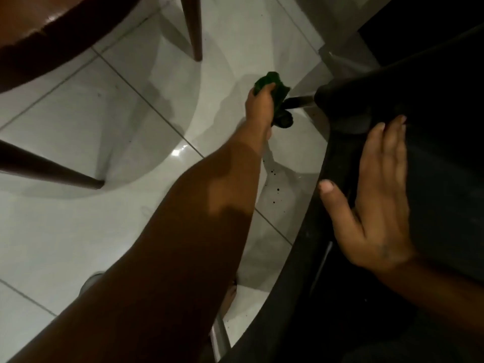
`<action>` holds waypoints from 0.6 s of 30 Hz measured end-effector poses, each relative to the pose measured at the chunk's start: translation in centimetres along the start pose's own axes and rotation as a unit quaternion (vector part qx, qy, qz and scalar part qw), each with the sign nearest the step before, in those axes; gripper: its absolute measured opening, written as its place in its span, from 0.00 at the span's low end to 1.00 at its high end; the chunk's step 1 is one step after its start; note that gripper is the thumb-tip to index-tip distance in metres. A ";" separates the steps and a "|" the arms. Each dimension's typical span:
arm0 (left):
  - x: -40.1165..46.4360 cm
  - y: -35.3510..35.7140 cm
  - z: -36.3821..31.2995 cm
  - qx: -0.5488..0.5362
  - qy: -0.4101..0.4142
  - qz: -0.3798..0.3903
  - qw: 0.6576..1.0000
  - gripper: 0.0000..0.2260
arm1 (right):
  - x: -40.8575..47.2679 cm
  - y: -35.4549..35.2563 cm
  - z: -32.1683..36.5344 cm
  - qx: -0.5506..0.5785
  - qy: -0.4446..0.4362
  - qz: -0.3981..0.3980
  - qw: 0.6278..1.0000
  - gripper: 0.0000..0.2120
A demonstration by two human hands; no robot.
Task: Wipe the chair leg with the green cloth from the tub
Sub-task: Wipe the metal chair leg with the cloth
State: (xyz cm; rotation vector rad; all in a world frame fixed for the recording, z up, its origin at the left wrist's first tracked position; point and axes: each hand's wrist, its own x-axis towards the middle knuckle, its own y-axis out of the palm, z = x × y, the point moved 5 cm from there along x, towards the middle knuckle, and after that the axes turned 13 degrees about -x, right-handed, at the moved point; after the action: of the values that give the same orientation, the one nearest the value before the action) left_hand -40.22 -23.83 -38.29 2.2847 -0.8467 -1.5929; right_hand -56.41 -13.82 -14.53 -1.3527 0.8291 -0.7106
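Gripping green cloth (272, 98) in left hand (258, 106), fingers closed, rubbing it on dark chair leg (298, 102) above tiled floor (91, 121). Pressing right hand (377, 203) flat, fingers open and empty, on chair seat (432, 127), likely steadying.

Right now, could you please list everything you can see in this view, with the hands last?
green cloth: one, dark green, bunched in the left hand against the black chair's leg, low near the floor.
chair leg: one, dark, only a short stretch showing beside the cloth.
black chair: one, black, right side of the view.
brown chair: one, reddish-brown, upper left, two legs showing.
floor: white glossy tiles, a few dark specks near the black chair.
left hand: one, closed on the cloth, arm stretched forward.
right hand: one, open, flat on the black chair's edge.
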 end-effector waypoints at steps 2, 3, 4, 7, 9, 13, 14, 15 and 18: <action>0.7 1.5 1.1 0.070 -0.030 0.010 0.997 0.14 | 0.1 0.0 -0.2 0.003 -0.004 -0.003 1.000 0.49; 1.2 1.9 1.5 0.095 -0.033 0.003 0.995 0.17 | 0.1 0.1 -0.2 0.002 -0.006 -0.001 1.000 0.48; 1.1 2.2 1.7 0.101 -0.034 -0.006 0.994 0.19 | 0.0 0.2 -0.2 0.001 -0.004 0.000 1.000 0.48; -2.1 3.5 0.7 0.058 -0.057 0.008 0.997 0.21 | 0.2 0.1 0.0 0.004 0.006 0.006 1.000 0.48; -5.3 4.3 0.3 0.000 -0.063 0.048 0.997 0.15 | 0.2 -0.1 0.2 0.005 0.012 0.015 1.000 0.48; -8.8 5.3 1.0 -0.071 -0.116 0.115 0.984 0.04 | 0.2 -0.4 0.6 0.012 0.025 0.015 0.999 0.48; -8.1 5.7 0.5 -0.054 -0.106 0.101 0.988 0.05 | 0.2 -0.4 0.7 0.017 0.025 0.013 0.999 0.48; -7.0 5.9 0.0 -0.032 -0.104 0.081 0.991 0.07 | 0.2 -0.4 0.7 0.022 0.024 0.012 0.999 0.48; -3.3 4.9 -0.6 0.035 -0.149 0.000 0.988 0.22 | 0.3 -0.2 0.3 0.028 0.022 0.011 0.999 0.48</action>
State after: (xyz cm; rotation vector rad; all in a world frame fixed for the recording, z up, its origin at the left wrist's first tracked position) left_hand -42.13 -25.98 -33.04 2.1203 -0.9848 -1.9659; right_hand -56.01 -13.97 -14.31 -1.2805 0.8530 -0.7440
